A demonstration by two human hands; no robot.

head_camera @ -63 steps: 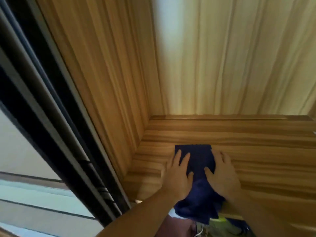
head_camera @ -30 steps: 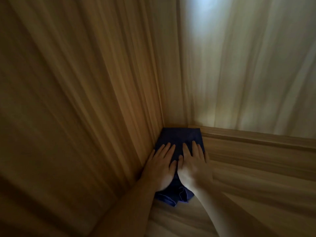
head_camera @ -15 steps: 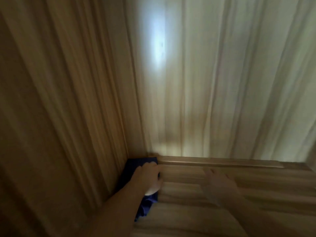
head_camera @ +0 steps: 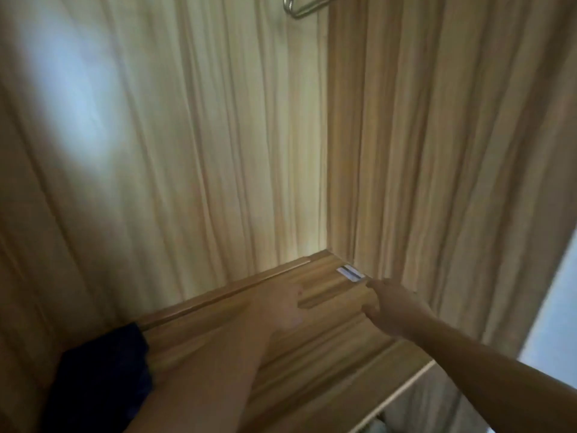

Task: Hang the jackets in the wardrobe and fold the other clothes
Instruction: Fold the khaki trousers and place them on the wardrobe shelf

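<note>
Here the wardrobe interior (head_camera: 218, 151) fills the view: pale wood-grain back panel, a side panel on the right, and a wooden shelf (head_camera: 312, 370) running across the lower half. Folded dark navy garment (head_camera: 103, 379) lies on the shelf at its far left end, against the left wall; compact, soft-edged, fabric detail too dark to read. Left hand (head_camera: 281, 307) reaches over the shelf, fingers extended and relaxed, holding nothing, well apart from the garment. Right hand (head_camera: 393, 304) extends toward the right rear corner, fingers loosely straight, empty. Small white label (head_camera: 350, 273) sits on the shelf just beyond its fingertips. Metal hook (head_camera: 303, 6) at top edge
</note>
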